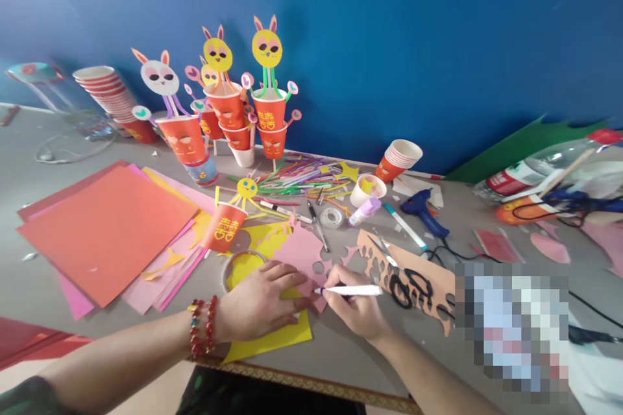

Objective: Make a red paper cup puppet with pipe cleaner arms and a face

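My right hand is closed around a white marker pen, its dark tip pointing left at the edge of the pink paper, which has round holes cut in it. Flat on the pink paper and a yellow sheet lies my left hand, fingers stretched out. A clear ring, like a tape roll, rests on yellow paper beside the left hand. Black-handled scissors lie on a peach sheet full of holes, to the right of the pen.
Red paper cups with rabbit faces stand along the blue wall. Coloured card is stacked left. Behind my hands are pipe cleaners, a tape roll and a glue stick. A blue glue gun and bottle sit right.
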Action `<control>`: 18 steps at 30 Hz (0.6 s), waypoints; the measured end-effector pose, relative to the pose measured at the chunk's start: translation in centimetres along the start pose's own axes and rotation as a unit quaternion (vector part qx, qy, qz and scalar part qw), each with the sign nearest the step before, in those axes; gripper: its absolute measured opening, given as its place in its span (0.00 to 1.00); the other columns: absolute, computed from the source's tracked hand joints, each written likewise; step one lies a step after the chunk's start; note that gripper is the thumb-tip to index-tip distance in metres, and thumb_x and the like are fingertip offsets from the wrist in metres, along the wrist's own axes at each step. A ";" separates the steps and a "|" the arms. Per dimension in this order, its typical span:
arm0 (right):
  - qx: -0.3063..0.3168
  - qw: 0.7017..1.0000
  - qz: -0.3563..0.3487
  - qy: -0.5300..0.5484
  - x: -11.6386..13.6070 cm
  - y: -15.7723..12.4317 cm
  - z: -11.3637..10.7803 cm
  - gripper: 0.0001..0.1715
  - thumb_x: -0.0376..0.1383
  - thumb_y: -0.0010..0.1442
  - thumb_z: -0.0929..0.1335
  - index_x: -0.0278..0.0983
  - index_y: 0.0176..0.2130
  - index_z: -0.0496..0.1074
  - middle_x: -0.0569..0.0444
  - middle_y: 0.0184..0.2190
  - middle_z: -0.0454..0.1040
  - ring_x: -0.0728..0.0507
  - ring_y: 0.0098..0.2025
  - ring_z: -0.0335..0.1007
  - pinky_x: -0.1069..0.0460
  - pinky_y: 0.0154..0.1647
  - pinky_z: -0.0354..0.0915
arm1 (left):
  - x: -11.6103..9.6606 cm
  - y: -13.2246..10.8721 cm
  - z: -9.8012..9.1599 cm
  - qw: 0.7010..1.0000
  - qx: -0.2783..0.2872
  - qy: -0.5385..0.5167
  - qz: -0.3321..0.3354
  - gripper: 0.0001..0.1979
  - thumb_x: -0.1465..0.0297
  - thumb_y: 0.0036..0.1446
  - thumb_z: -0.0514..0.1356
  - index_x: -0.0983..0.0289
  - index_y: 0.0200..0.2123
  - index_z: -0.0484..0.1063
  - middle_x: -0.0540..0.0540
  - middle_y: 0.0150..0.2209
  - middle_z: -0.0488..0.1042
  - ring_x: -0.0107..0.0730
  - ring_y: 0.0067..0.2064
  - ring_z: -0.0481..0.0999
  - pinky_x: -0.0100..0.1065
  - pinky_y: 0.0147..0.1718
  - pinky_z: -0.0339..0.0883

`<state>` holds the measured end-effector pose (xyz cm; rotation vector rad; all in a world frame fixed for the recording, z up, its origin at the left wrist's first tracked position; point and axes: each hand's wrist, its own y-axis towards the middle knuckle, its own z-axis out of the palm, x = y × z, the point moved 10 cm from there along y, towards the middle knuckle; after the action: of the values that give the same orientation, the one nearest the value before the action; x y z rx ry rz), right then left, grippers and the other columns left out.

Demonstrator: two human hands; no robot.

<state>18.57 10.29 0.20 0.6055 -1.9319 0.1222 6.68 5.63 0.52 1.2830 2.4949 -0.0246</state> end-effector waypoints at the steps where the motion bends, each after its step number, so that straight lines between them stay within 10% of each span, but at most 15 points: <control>1: 0.002 1.000 0.001 -0.004 0.0 0.0 0.1 0.10 0.31 0.61 0.65 0.40 0.28 0.64 0.61 0.21 0.64 0.49 0.22 0.60 0.54 0.25 0.55 | 0.0 0.0 0.0 1.000 0.001 0.000 -0.001 0.16 0.61 0.68 0.56 0.54 0.57 0.70 0.59 0.61 0.71 0.49 0.58 0.70 0.49 0.56 0.64; 18: 0.009 0.999 0.003 -0.037 0.2 0.2 0.3 0.10 0.32 0.60 0.65 0.40 0.27 0.63 0.60 0.20 0.69 0.48 0.23 0.63 0.54 0.26 0.57 | 0.0 0.1 -0.3 1.000 -0.012 -0.013 -0.001 0.15 0.61 0.67 0.58 0.55 0.54 0.73 0.59 0.58 0.73 0.49 0.57 0.71 0.49 0.56 0.64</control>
<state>18.16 10.25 0.24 0.6235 -2.0070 0.1225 6.66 5.72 0.77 1.2611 2.4672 -0.0110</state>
